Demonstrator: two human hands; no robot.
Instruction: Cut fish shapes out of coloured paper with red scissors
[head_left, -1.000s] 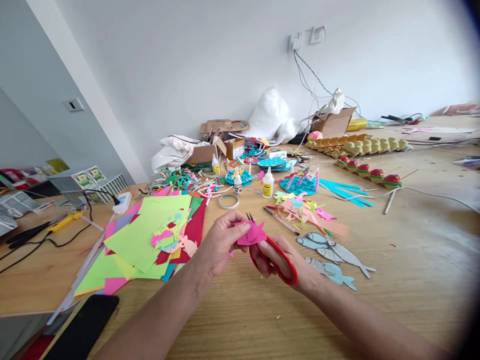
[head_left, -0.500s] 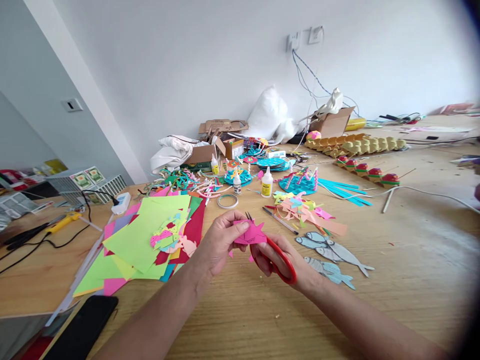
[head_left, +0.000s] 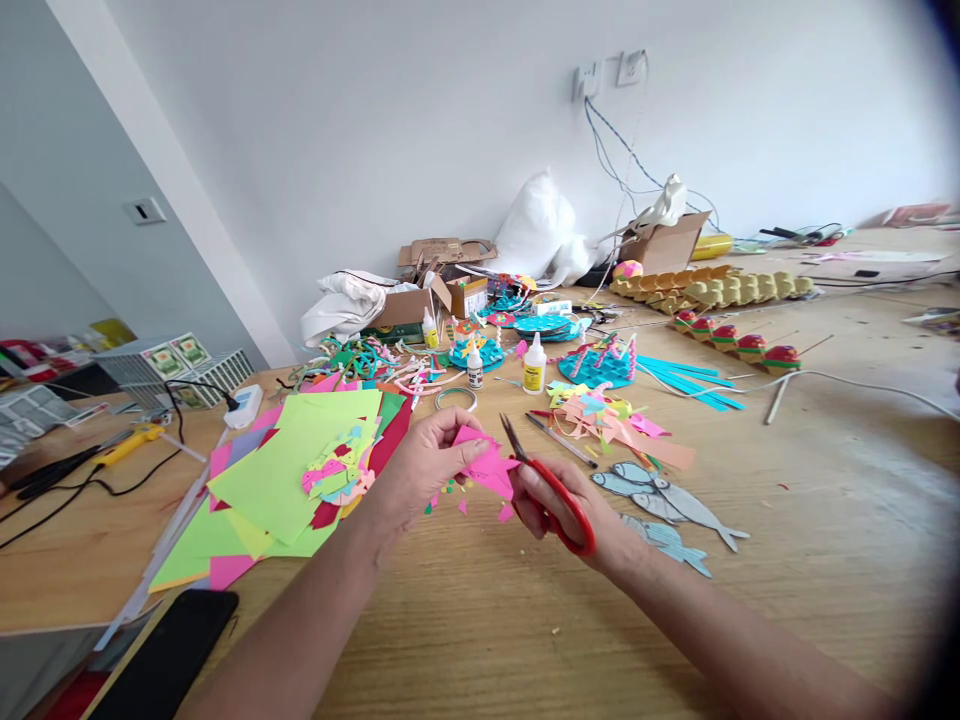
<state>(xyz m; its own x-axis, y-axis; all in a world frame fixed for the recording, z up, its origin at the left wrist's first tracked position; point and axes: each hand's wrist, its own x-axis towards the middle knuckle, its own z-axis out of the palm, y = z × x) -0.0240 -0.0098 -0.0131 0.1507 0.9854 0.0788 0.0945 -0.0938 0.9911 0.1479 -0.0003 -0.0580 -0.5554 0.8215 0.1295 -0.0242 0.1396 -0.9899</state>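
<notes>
A partly cut piece of pink paper (head_left: 487,468) is pinched between the thumb and fingers of my left hand (head_left: 429,462). My right hand (head_left: 559,505) grips red-handled scissors (head_left: 556,490), its fingers through the loops. The blades point up and away, beside the paper's right edge and apart from it. Small pink, green and yellow scraps (head_left: 463,507) lie on the table beneath the paper. Several grey-blue paper fish (head_left: 675,505) rest right of my right hand.
Coloured paper sheets (head_left: 285,470) with cut shapes on top spread at the left. Beyond my hands stand glue bottles (head_left: 534,368), a tape roll (head_left: 455,400) and a pen (head_left: 562,440). Paper offcuts (head_left: 619,425) lie at the right. A black phone (head_left: 169,650) sits near the front left.
The scissors have drawn back from the pink paper, moving slightly right with their blades now in plain view. My left hand has shifted a little left and turned the paper.
</notes>
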